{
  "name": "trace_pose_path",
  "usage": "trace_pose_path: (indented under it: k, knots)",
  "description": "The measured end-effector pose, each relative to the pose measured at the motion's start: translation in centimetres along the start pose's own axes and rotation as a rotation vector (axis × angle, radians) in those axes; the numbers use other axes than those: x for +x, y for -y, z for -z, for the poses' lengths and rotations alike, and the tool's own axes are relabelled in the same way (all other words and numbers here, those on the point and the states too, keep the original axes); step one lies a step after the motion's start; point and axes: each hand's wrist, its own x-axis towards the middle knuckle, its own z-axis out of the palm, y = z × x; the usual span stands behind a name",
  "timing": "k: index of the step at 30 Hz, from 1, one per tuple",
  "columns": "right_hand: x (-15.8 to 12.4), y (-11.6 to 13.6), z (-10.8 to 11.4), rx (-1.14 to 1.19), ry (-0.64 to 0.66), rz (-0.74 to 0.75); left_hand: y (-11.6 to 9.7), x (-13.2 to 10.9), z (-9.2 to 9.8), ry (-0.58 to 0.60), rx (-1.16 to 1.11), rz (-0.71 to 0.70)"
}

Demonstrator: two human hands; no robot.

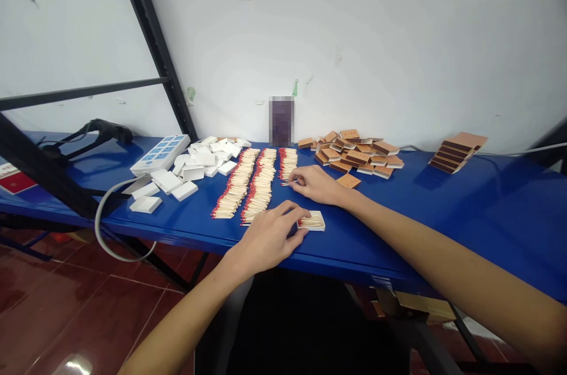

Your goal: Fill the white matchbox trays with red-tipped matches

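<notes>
My left hand (271,234) grips the left end of a small white matchbox tray (321,220) near the front edge, thumb on the near side and fingers on the far side. Red-headed matches lie in that tray. At the near end of the shortest row of matches (289,161), my right hand (315,183) has its thumb and fingers pinched on matches; how many is hidden. Two longer rows, one on the left (237,183) and one in the middle (260,186), run down the blue table (398,233) left of my hands.
Empty white trays (204,157) are heaped at the left, beside a white power strip (162,153) with a cable. Brown matchbox sleeves (357,153) lie piled at the back right. A stack of sleeves (456,152) stands farther right. Black metal posts (153,38) rise at left.
</notes>
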Motion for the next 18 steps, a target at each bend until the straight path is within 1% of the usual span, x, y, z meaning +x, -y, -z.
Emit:
trace_pose_path:
  k: [6,12,15,18]
  knots:
    - [-0.06,0.12,0.06,0.046,0.008,-0.080,-0.14,0.04,0.15,0.007,0.000,0.004]
    - [0.11,-0.10,-0.09,0.062,-0.088,-0.144,-0.04,0.00,0.01,0.002,0.000,-0.004]
    - [0.36,-0.41,-0.25,0.035,-0.076,-0.157,-0.03,0.01,-0.01,0.006,0.004,-0.003]
    - [0.66,-0.79,-0.43,0.000,-0.035,-0.143,-0.07,0.03,0.01,0.008,0.002,-0.002]
